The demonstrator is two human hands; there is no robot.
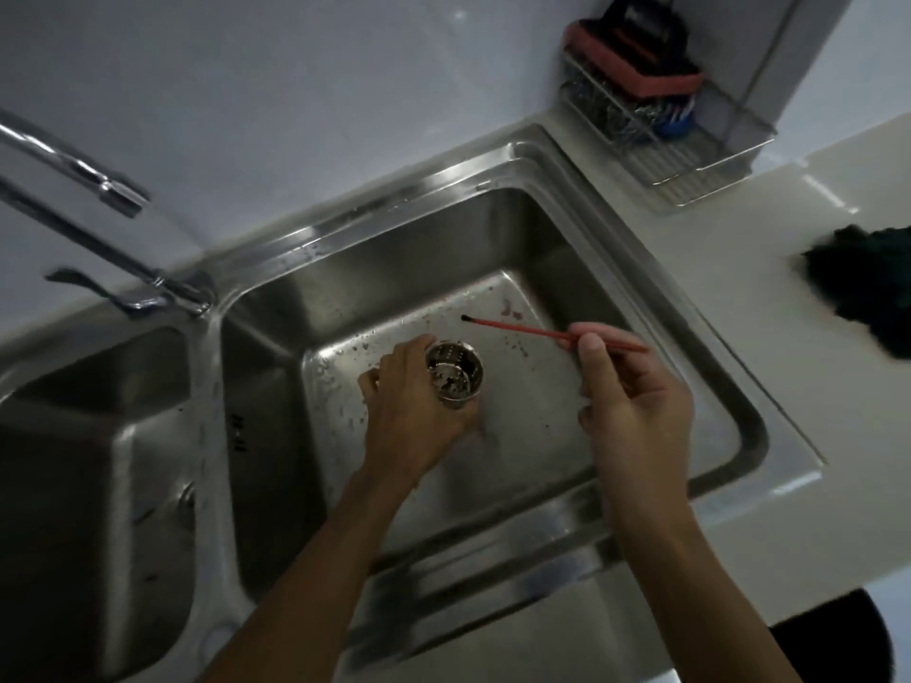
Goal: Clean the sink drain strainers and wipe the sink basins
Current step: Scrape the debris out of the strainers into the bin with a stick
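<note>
My left hand (411, 406) grips a steel cup-shaped drain strainer (454, 371) over the right sink basin (655, 367), its open mouth tilted toward me with dark bits inside. A thin red stick (522, 329) with a dark tip is pinched in my right hand (633, 391). Its tip points left, just above the strainer and apart from it. Water drops and dark specks dot the basin floor. The left basin (88, 465) lies dark at the left.
The faucet (88, 189) arches over the divider at upper left. A wire rack (690, 140) with sponges and scrubbers stands on the counter at the back right. A dark cloth (872, 283) lies on the white counter at right.
</note>
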